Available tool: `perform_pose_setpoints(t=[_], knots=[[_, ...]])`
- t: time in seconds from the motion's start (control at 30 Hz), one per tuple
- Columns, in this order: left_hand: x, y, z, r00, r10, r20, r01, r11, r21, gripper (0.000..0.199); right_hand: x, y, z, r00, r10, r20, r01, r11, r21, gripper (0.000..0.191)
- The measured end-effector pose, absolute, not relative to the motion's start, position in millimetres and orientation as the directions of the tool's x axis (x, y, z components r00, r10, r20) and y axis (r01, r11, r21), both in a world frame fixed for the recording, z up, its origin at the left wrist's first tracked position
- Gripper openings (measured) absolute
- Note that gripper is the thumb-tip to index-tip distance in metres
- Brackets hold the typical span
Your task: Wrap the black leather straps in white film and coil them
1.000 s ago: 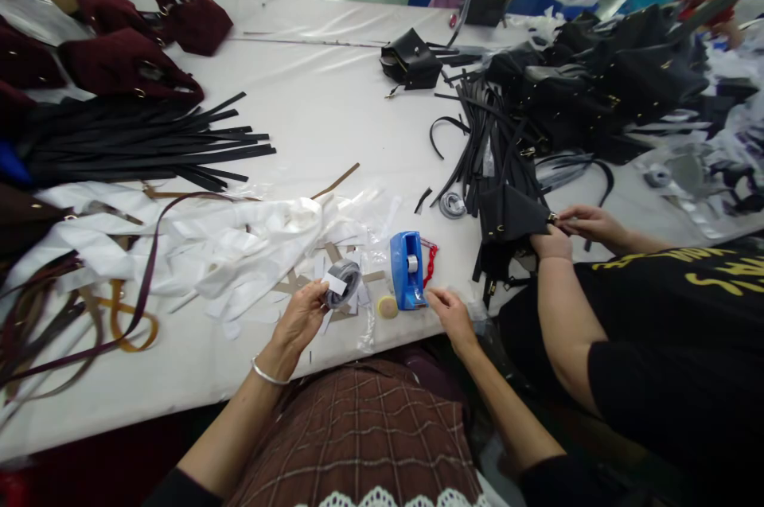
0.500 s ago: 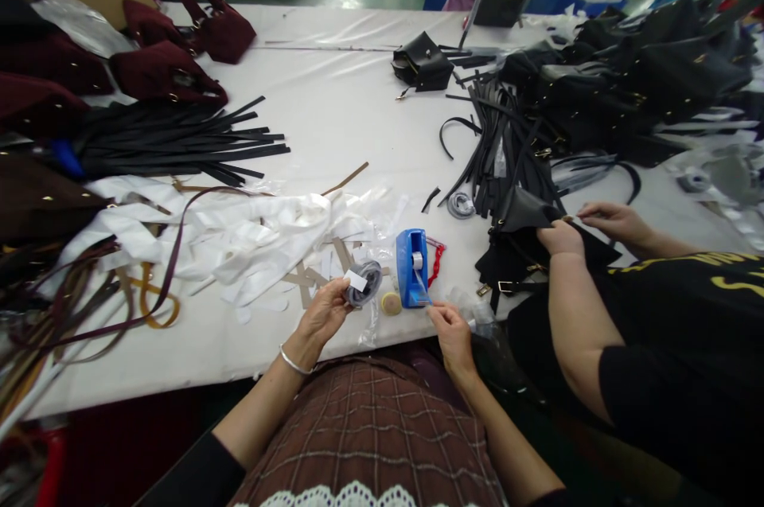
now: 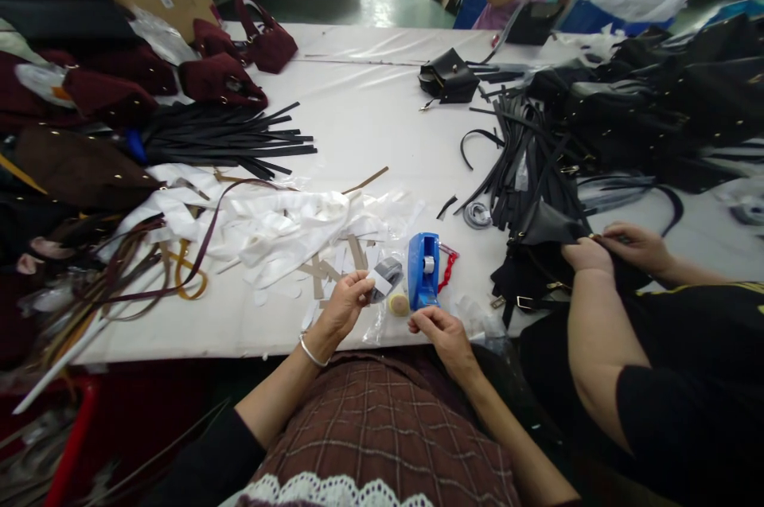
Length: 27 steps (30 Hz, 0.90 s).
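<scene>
My left hand (image 3: 343,302) is closed on a coiled grey strap (image 3: 391,274), with a white paper slip (image 3: 378,284) held against its side. To the right stands a blue tape dispenser (image 3: 423,272) with a roll of tape in it. Just in front of the dispenser, my right hand (image 3: 445,336) is pinched at the fingertips. The strip of tape drawn out earlier leads to this pinch, though it hardly shows now. A small yellowish roll (image 3: 398,304) lies between the coil and the dispenser.
White strips (image 3: 286,232) are heaped to the left. Black straps (image 3: 516,149) and another coil (image 3: 477,214) lie beyond the dispenser. A co-worker's hands (image 3: 602,251) handle a black bag at my right. Maroon bags (image 3: 224,81) sit at the far left.
My right hand has come away from the dispenser's front edge, leftward toward the coil, with the tape. My left hand has turned the coil and slip slightly. The whole view has shifted.
</scene>
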<state>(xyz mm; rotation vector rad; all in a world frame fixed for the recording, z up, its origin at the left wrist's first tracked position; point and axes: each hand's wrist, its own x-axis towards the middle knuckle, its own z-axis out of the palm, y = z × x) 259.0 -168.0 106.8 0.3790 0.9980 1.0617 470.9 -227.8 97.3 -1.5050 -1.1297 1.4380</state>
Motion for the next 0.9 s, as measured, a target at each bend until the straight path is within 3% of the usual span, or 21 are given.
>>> perform_pose_setpoints(t=[0.07, 0.17, 0.33, 0.5, 0.63, 0.9], knots=[[263.0, -172.4, 110.5, 0.082, 0.887, -0.454, -0.519, 0.427, 0.741, 0.033, 446.9, -210.3, 119.1, -0.089, 0.964, -0.250, 0.068, -0.244, -0.967, 0.032], [264.8, -179.2, 115.7, 0.068, 0.909, -0.412, -0.506, 0.387, 0.771, 0.032, 425.5, -189.9, 130.7, -0.125, 0.953, -0.277, 0.043, -0.274, -0.961, 0.033], [258.9, -189.0, 119.4, 0.078, 0.917, -0.392, -0.529, 0.372, 0.763, 0.031, 418.8, -174.6, 122.4, -0.159, 0.932, -0.325, 0.103, -0.312, -0.945, 0.035], [251.8, -198.6, 114.9, 0.077, 0.925, -0.372, -0.531, 0.354, 0.770, 0.034, 418.3, -167.0, 114.6, -0.334, 0.899, -0.282, 0.179, -0.233, -0.956, 0.029], [249.0, -205.5, 112.5, -0.006, 0.940, -0.341, -0.493, 0.293, 0.819, 0.032, 406.7, -162.5, 109.6, -0.278, 0.925, -0.260, 0.223, -0.201, -0.954, 0.025], [239.2, -214.0, 108.0, -0.187, 0.944, -0.273, -0.379, 0.187, 0.906, 0.025, 377.0, -153.4, 98.6, -0.287, 0.892, -0.349, 0.206, -0.298, -0.932, 0.027]])
